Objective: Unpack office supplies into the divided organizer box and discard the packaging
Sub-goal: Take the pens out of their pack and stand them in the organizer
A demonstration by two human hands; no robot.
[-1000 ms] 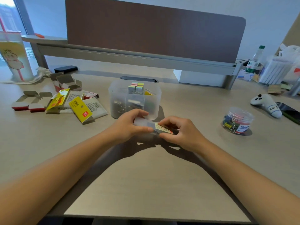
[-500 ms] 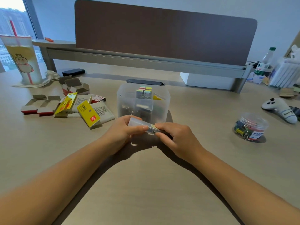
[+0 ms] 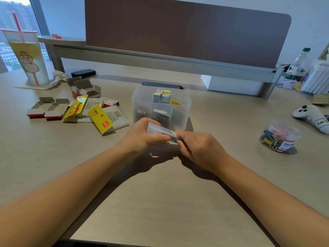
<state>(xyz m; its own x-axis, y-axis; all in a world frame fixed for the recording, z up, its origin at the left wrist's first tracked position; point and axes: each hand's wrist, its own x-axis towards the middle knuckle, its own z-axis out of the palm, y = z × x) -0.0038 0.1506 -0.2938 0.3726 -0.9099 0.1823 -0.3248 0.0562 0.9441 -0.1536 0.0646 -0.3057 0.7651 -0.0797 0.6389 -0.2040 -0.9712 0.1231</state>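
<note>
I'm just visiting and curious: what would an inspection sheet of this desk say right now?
Surface: pale wood-look desk.
Job's things: translucent divided organizer box holding coloured sticky tabs; small clear plastic case; round tub of binder clips.
Clutter: opened cartons and yellow packets at left.
Hands: left hand and right hand both grip the case.
Cables: nothing seen.
Surroundings: drink cup with straw, brown divider panel, white game controller, bottle.
</note>
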